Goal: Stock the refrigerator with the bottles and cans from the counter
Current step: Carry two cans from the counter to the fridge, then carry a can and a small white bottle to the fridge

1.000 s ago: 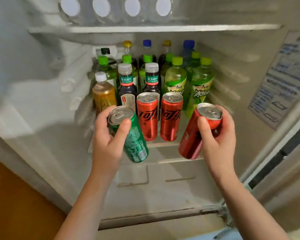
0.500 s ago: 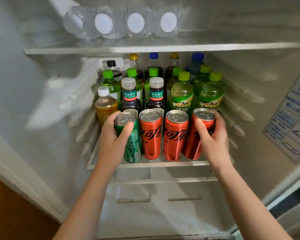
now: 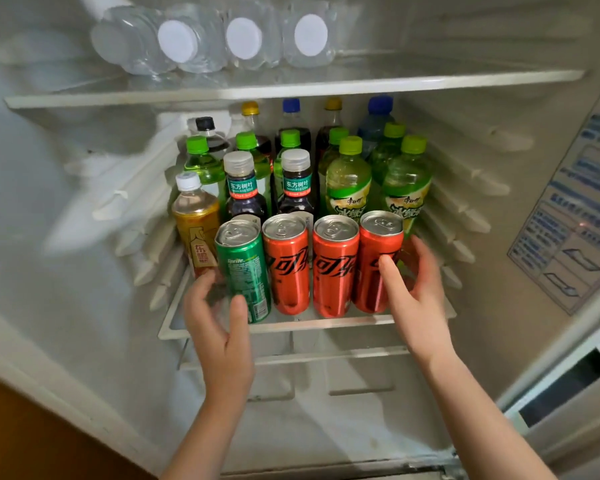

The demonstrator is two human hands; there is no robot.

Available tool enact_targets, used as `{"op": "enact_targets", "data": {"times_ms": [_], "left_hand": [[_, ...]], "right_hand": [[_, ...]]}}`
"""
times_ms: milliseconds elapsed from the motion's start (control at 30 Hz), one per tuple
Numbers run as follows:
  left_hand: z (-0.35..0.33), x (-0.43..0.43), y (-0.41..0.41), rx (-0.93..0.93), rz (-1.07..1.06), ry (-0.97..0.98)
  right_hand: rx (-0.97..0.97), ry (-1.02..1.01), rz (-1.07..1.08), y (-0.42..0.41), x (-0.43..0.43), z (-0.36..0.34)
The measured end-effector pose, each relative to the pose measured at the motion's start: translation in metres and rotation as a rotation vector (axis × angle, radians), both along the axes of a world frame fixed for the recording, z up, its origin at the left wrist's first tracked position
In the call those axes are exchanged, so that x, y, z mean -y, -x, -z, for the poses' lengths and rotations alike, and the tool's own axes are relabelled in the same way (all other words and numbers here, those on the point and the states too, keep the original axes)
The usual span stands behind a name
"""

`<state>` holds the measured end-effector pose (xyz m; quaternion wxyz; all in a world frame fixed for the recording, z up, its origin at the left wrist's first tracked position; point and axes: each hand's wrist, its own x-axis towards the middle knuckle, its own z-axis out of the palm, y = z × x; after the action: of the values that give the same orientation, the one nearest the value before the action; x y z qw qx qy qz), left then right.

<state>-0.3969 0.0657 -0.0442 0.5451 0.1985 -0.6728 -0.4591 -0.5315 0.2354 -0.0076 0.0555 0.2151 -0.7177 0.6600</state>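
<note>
A green Sprite can [image 3: 243,268] stands upright at the left end of a front row of cans on the middle refrigerator shelf [image 3: 312,325]. Two red cola cans [image 3: 290,265] stand beside it, and a third red can [image 3: 378,261] ends the row on the right. My left hand [image 3: 222,334] is low at the green can's base, fingers spread, the thumb tip against its front. My right hand [image 3: 416,292] is by the rightmost red can, thumb touching its front and straight fingers to its right. Neither hand wraps its can.
Behind the cans stand several bottles: a yellow tea bottle [image 3: 194,220], two dark tea bottles [image 3: 243,188], green-capped bottles [image 3: 349,178] and cola bottles at the back. Water bottles [image 3: 243,39] lie on the upper shelf [image 3: 465,83]. The refrigerator door [image 3: 568,209] is at the right.
Both cans went from being carried tilted in front of the shelf to standing upright at the two ends of the row. My hands slid down the cans and loosened.
</note>
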Motion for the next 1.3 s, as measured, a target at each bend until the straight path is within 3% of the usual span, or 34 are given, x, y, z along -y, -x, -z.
{"op": "enact_targets", "data": {"times_ms": [133,233,367,600,800,933,1033,1300], "left_hand": [[0.041,-0.032,-0.017,-0.002,0.021,0.146],[0.059,-0.053,-0.017,0.086,0.193,0.080],[0.077,-0.078,-0.013,0.276,0.467,0.016],[0.141,-0.119,-0.024,0.683,0.979,-0.009],[0.196,-0.171,-0.048,1.000,1.263,0.030],[0.241,-0.208,-0.070,1.477,1.497,0.132],[0.265,-0.223,-0.087,1.798,1.567,0.177],[0.298,-0.260,-0.159,1.858,1.497,0.715]], "right_hand": [[-0.113,-0.064,0.159,-0.030,-0.027,0.024],[-0.161,-0.088,0.232,-0.054,-0.048,0.041],[-0.077,-0.187,0.285,-0.093,-0.078,0.072],[0.305,-0.486,0.477,-0.193,-0.159,0.166],[0.910,-0.761,0.670,-0.326,-0.234,0.246],[1.257,-0.693,0.804,-0.412,-0.261,0.270],[1.418,-0.528,0.949,-0.469,-0.273,0.278],[1.552,-0.291,1.044,-0.598,-0.291,0.291]]}}
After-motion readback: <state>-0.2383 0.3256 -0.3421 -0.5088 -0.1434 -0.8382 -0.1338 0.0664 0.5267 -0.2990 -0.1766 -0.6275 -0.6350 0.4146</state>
